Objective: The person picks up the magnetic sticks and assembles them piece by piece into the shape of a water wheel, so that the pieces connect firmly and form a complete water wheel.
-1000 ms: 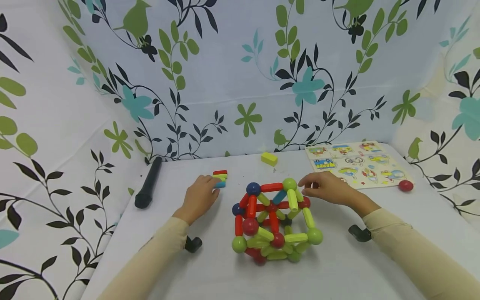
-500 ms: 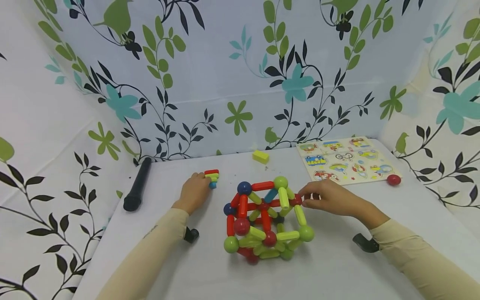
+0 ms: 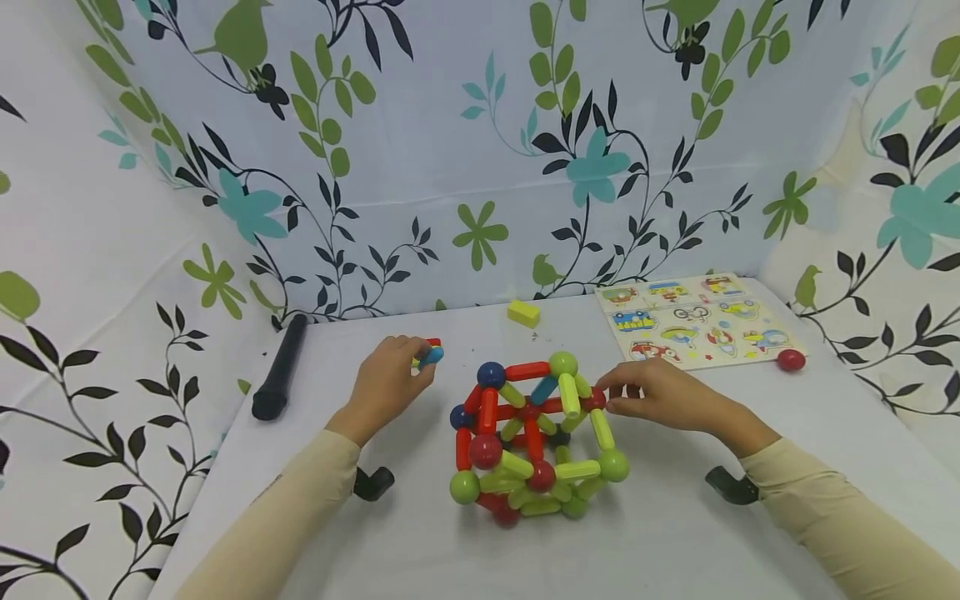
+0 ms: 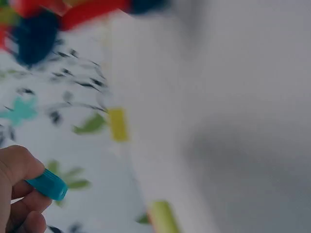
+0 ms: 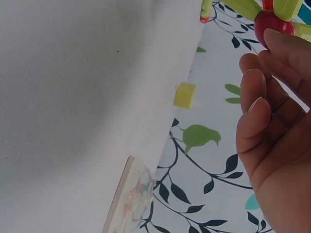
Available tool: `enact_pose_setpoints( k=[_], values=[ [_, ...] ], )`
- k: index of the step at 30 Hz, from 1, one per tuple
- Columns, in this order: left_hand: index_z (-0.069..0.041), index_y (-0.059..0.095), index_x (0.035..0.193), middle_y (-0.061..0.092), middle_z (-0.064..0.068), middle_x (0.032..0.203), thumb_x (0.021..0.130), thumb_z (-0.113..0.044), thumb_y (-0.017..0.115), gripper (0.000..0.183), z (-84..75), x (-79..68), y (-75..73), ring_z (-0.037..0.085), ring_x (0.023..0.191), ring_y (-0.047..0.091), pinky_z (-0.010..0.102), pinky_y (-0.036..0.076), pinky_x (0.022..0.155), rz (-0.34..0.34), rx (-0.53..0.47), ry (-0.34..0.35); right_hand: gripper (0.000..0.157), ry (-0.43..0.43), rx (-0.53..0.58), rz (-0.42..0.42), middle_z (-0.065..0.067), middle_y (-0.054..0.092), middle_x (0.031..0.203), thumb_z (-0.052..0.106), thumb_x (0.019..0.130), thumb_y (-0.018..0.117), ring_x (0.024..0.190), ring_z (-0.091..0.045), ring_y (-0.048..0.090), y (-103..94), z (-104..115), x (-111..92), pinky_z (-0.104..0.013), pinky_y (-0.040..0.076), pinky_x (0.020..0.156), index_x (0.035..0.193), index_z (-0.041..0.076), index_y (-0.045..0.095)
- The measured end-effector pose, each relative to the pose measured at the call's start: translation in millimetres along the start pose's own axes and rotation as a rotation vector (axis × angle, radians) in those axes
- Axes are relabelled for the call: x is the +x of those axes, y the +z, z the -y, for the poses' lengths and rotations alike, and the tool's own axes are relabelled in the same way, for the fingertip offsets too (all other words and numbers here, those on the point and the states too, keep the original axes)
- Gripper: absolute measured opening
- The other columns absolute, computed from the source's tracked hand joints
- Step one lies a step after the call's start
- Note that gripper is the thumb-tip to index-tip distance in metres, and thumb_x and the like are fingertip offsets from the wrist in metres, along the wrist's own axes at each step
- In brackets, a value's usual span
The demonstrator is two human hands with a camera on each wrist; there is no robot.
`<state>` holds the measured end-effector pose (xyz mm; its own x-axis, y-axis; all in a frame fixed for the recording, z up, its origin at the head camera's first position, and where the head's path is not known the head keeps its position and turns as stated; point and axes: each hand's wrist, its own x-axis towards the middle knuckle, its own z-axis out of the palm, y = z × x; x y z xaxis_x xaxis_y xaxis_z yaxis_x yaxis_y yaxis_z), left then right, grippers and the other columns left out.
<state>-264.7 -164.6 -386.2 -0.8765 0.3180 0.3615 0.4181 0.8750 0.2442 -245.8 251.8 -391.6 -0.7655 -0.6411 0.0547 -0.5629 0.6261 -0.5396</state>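
In the head view a toy ball-and-rod structure [image 3: 534, 450] of red, green and blue pieces stands mid-table. Left of it, raised slightly over the table, my left hand [image 3: 381, 385] pinches a short blue rod [image 4: 52, 185] between thumb and fingers. A red rod [image 3: 433, 342] and a green one lie behind that hand, partly hidden. My right hand [image 3: 669, 397] is at the structure's right side, its thumb and index finger holding a red ball [image 5: 272, 23] joined to several rods. The other fingers curl below that ball in the right wrist view.
A yellow block [image 3: 523, 313] lies near the table's back edge. At the back right is a picture puzzle board [image 3: 697, 323], with a loose red ball [image 3: 791, 360] by its corner. A black microphone-like object [image 3: 281, 367] lies on the left.
My left hand has picked up the blue rod from beside the other rods and lifted it. The right hand has come down onto the structure's red ball. The head view has shifted slightly.
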Motion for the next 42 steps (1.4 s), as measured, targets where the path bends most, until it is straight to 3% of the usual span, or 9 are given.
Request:
enact_pose_setpoints(
  k=[4,7,10,14,17,21,26,35,42],
  values=[
    [-0.008,0.071,0.107,0.075,0.003,0.096,0.088,-0.014,0.077,0.021,-36.5,-5.7,-30.9,0.022,0.089,0.065,0.034,0.058,0.076,-0.143,-0.162,0.172,0.027,-0.016,-0.003,-0.011,0.014,0.069,0.098,0.023,0.096,0.073,0.079,-0.005,0.058,-0.4,-1,-1,-0.023,0.052,0.066,0.122,0.018,0.072],
    [-0.008,0.072,0.105,0.075,0.000,0.094,0.086,-0.013,0.080,0.021,-67.2,-10.3,-49.7,0.016,0.085,0.063,0.030,0.056,0.073,-0.172,-0.269,0.313,0.027,-0.024,-0.003,-0.020,0.014,0.069,0.098,0.022,0.095,0.073,0.079,-0.005,0.058,-0.2,-1,-2,-0.024,0.053,0.066,0.122,0.018,0.072],
    [-0.009,0.073,0.104,0.074,-0.002,0.092,0.084,-0.012,0.082,0.022,-96.0,-16.9,-60.8,0.013,0.081,0.059,0.024,0.052,0.069,-0.133,-0.345,0.421,0.028,-0.012,0.006,-0.016,0.014,0.069,0.098,0.022,0.095,0.073,0.079,-0.006,0.059,0.3,0,-2,-0.024,0.053,0.067,0.123,0.018,0.072],
    [-0.010,0.076,0.100,0.074,-0.005,0.089,0.083,-0.014,0.083,0.019,-125.3,-25.3,-62.7,0.012,0.076,0.053,0.017,0.043,0.060,-0.023,-0.363,0.507,0.030,-0.009,0.024,-0.009,0.014,0.069,0.098,0.023,0.095,0.073,0.078,-0.006,0.059,1.4,0,-2,-0.024,0.053,0.068,0.124,0.018,0.071],
    [-0.011,0.078,0.100,0.076,-0.006,0.090,0.084,-0.018,0.083,0.019,-140.2,-29.8,-58.7,0.010,0.080,0.050,0.014,0.041,0.061,0.086,-0.310,0.528,0.030,-0.024,0.032,-0.011,0.013,0.069,0.098,0.023,0.095,0.073,0.078,-0.006,0.059,1.8,-1,-2,-0.024,0.054,0.068,0.125,0.016,0.071],
    [-0.014,0.078,0.104,0.076,-0.008,0.087,0.087,-0.027,0.082,0.021,-153.6,-32.9,-52.4,0.010,0.083,0.050,0.015,0.041,0.069,0.211,-0.156,0.542,0.030,-0.022,0.036,-0.012,0.013,0.069,0.098,0.022,0.095,0.073,0.078,-0.006,0.060,1.2,-2,-3,-0.024,0.054,0.069,0.125,0.017,0.071],
    [-0.017,0.078,0.101,0.066,-0.013,0.073,0.088,-0.031,0.080,0.018,-165.6,-31.4,-46.9,0.009,0.075,0.044,0.021,0.035,0.068,0.284,0.001,0.538,0.030,-0.019,0.034,-0.011,0.014,0.069,0.097,0.020,0.095,0.073,0.078,-0.006,0.060,0.2,-2,-5,-0.024,0.055,0.069,0.125,0.018,0.071],
    [-0.016,0.077,0.100,0.062,-0.012,0.072,0.089,-0.031,0.079,0.019,-175.7,-26.3,-43.6,0.010,0.072,0.046,0.024,0.038,0.069,0.411,0.054,0.444,0.030,-0.027,0.039,-0.018,0.014,0.069,0.095,0.019,0.094,0.074,0.077,-0.007,0.061,0.7,-3,-6,-0.024,0.055,0.068,0.124,0.018,0.071],
    [-0.016,0.078,0.100,0.064,-0.011,0.073,0.087,-0.033,0.080,0.021,-177.5,-24.3,-44.4,0.009,0.073,0.049,0.025,0.041,0.071,0.438,0.054,0.414,0.030,-0.022,0.038,-0.012,0.014,0.068,0.095,0.022,0.095,0.074,0.078,-0.006,0.060,1.4,-4,-7,-0.024,0.054,0.069,0.124,0.015,0.071]
  ],
)
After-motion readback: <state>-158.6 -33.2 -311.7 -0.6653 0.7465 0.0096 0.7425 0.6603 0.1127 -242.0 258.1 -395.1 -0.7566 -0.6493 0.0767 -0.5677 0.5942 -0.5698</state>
